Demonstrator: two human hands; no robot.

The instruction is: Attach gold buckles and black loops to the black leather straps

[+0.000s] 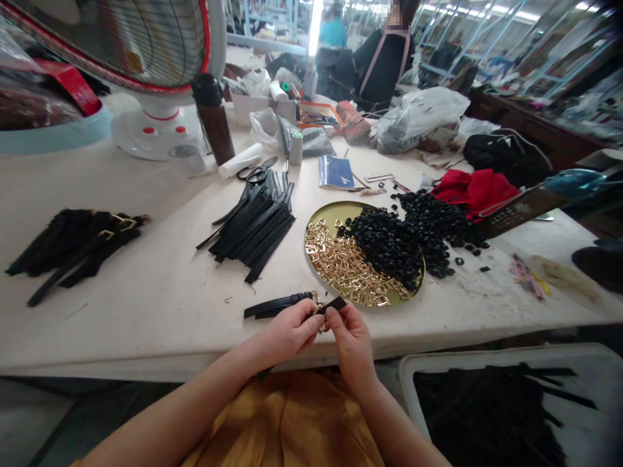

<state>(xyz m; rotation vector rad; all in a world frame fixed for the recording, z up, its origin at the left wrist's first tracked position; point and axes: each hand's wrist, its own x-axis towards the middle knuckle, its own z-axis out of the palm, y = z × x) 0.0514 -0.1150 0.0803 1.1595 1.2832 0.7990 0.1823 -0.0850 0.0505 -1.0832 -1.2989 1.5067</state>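
Observation:
Close to the table's front edge, a short black strap (335,304) is pinched between both hands. My left hand (296,325) is closed on its left part, where a bit of gold metal, seemingly a buckle, shows between the fingers. My right hand (353,332) grips the strap's other end with thumb and fingers. Just behind my left hand lie finished-looking black straps (272,306) with a gold buckle (315,297). Beyond my right hand is a round gold tray (335,209) bearing many gold buckles (348,266) and small black loops (384,243).
Black strips (253,227) lie left of the tray, with scissors (257,171) behind them. Buckled straps (82,246) lie far left. A fan (160,123) and a dark bottle (214,120) stand behind. At lower right is a white bin (409,389) of black strips.

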